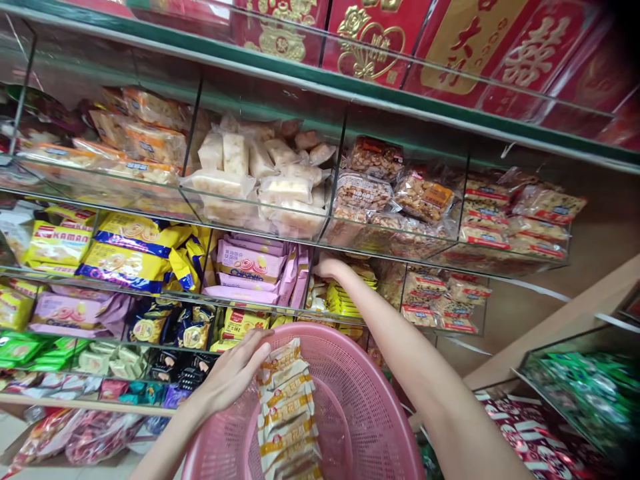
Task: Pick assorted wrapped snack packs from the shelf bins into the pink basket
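Shop shelving fills the view, clear tiers (275, 231) split into compartments of wrapped snacks. Right hand (327, 267) is inside a middle-tier compartment, between the lilac biscuit packs (250, 263) on its left and yellow ridged packets (345, 297) just below and to its right. Fingertips hidden in there; cannot tell whether they are spread, closed or holding anything.

Left hand (233, 377) holds the pink plastic basket (397, 413) at its far-left rim, fingers laid over the edge, thumb toward the inside. Basket sits below the shelf front, under the right forearm's left side.

In the basket: one row of wrapped pastry bars (290, 417), just right of and below the left hand. Row's long axis runs from the far wall back toward the wearer; single bars lie crosswise. Left hand is much the nearer to this row; right hand is the nearer to the yellow packets.

Writing: "KAMAN" on yellow packs (60, 243) at far left. Lilac packs carry a dark-blue word, perhaps "Crevatto", blurred. Bar wrappers seem to show 花. Red envelopes (373, 40) on top: gold embossing, 大 legible on one. Nut brittle (364, 191) labels too small to read.
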`<state>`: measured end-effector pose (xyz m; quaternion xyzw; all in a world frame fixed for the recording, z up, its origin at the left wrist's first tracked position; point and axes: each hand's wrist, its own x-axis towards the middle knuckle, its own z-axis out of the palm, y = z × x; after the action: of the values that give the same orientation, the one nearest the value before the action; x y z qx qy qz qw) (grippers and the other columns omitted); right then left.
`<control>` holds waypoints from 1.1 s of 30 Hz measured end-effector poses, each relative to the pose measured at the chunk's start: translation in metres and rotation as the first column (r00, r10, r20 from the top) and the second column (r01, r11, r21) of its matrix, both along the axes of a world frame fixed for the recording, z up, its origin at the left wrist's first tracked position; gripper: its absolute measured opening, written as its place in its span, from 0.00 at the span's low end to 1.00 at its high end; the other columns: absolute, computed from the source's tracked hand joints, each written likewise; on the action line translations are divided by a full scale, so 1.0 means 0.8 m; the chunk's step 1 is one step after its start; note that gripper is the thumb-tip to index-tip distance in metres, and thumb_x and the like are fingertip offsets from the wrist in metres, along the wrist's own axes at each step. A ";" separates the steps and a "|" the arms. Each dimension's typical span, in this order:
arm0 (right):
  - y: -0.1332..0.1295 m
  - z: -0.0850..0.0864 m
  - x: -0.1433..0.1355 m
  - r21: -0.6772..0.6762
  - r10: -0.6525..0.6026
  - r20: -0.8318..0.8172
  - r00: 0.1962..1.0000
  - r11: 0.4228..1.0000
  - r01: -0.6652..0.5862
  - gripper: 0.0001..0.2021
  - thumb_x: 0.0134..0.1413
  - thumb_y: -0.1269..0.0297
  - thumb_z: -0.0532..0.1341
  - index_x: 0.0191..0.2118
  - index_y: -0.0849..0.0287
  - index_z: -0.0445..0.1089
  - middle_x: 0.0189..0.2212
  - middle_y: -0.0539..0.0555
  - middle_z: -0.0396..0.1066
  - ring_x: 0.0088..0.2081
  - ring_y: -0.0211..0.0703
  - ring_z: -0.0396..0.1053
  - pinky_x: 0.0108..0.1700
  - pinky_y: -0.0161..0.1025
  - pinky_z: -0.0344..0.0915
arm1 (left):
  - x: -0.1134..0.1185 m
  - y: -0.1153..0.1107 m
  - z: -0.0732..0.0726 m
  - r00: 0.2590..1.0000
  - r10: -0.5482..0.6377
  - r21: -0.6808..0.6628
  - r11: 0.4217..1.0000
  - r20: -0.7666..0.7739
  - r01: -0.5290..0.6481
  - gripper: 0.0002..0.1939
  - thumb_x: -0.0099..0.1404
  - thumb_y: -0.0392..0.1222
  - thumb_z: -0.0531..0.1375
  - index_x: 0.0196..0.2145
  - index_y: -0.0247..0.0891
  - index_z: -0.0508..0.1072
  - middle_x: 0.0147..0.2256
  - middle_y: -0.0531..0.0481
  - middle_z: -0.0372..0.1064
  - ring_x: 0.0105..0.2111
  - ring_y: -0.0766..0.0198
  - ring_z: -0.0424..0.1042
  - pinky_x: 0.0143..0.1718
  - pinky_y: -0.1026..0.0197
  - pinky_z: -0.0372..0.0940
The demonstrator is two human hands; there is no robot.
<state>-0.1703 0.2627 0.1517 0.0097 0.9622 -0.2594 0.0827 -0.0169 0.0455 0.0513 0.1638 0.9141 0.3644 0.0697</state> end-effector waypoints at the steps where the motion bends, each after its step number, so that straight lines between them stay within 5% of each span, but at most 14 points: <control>1: -0.003 -0.003 -0.005 -0.011 -0.013 0.047 0.999 1.000 0.013 0.10 0.51 0.63 0.62 0.36 0.66 0.69 0.24 0.53 0.71 0.23 0.37 0.68 0.23 0.33 0.66 | -0.001 -0.002 -0.002 1.000 0.005 0.003 1.000 0.005 -0.005 0.29 0.64 0.60 0.40 0.56 0.47 0.61 0.60 0.50 0.57 0.60 0.55 0.54 0.60 0.47 0.49; 12: 0.006 -0.001 -0.012 -0.308 0.088 0.350 0.933 0.951 0.026 0.08 0.60 0.66 0.53 0.39 0.63 0.66 0.24 0.53 0.72 0.20 0.34 0.71 0.21 0.28 0.70 | -0.006 -0.005 -0.002 0.999 0.008 0.029 1.000 0.033 -0.009 0.30 0.63 0.61 0.40 0.56 0.47 0.61 0.59 0.48 0.57 0.60 0.55 0.55 0.60 0.47 0.50; 22: 0.009 -0.007 -0.025 -0.297 0.034 0.400 0.916 0.950 0.094 0.12 0.62 0.62 0.52 0.36 0.65 0.66 0.20 0.46 0.68 0.15 0.28 0.64 0.14 0.24 0.60 | -0.012 -0.005 -0.006 0.999 0.006 0.019 1.000 0.042 -0.007 0.31 0.64 0.61 0.40 0.57 0.46 0.60 0.61 0.47 0.54 0.62 0.55 0.51 0.61 0.46 0.47; 33: 0.021 0.000 -0.020 -0.377 0.088 0.432 0.898 0.922 0.090 0.08 0.58 0.63 0.57 0.34 0.64 0.66 0.17 0.44 0.66 0.14 0.26 0.62 0.16 0.22 0.61 | -0.022 -0.008 -0.023 0.999 0.037 0.020 0.999 0.040 -0.038 0.32 0.63 0.61 0.40 0.59 0.43 0.57 0.62 0.47 0.52 0.63 0.55 0.47 0.62 0.45 0.44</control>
<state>-0.1866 0.2798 0.1516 0.0521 0.8478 -0.4354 0.2982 -0.0342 0.0391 0.0329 0.1403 0.9116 0.3781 0.0791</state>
